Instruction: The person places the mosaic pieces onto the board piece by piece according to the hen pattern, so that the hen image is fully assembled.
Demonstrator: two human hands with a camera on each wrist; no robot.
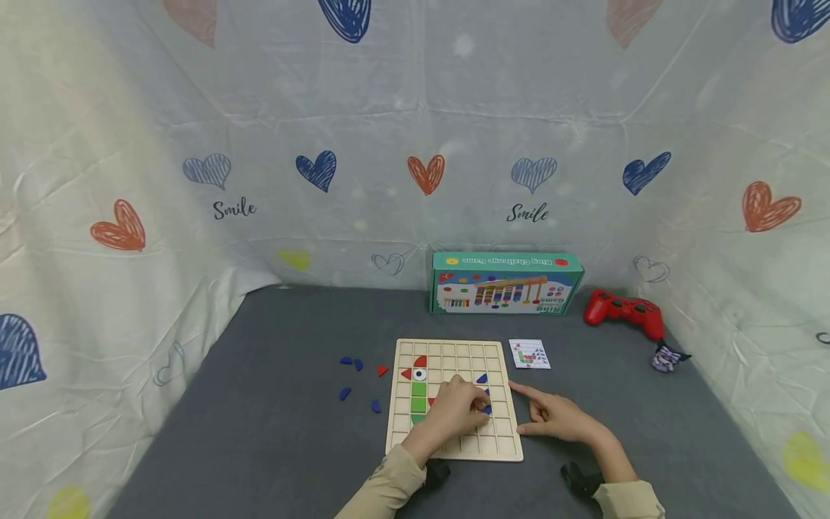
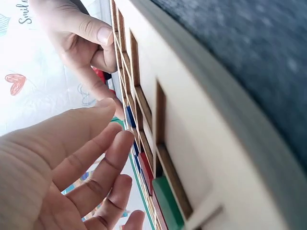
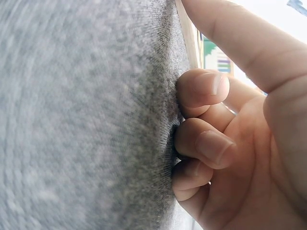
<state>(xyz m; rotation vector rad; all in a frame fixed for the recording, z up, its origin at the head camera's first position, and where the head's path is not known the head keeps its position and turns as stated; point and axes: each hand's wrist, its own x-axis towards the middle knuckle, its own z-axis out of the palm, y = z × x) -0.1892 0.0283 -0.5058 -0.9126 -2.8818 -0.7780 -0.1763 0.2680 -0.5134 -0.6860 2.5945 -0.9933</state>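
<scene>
A wooden grid board [image 1: 447, 352] lies on the dark tabletop. In its left columns sit a red quarter-round piece [image 1: 421, 360], a tile with an eye [image 1: 419, 375], green squares [image 1: 418, 389] and other red and green pieces. My left hand [image 1: 454, 407] reaches over the board, fingers loosely bent beside several blue pieces [image 1: 482, 378] set in the cells. The left wrist view shows its thumb and fingertips apart, nothing visible between them. My right hand [image 1: 560, 417] touches the board's right edge with a straight index finger and the thumb; its other fingers [image 3: 206, 148] are curled.
Left of the board lie loose blue pieces [image 1: 344, 393] and a red piece [image 1: 382, 370]. A pattern card [image 1: 529, 354] is at the board's upper right. Behind stand a green game box [image 1: 506, 285] and a red game controller [image 1: 624, 310] with a small charm [image 1: 666, 357].
</scene>
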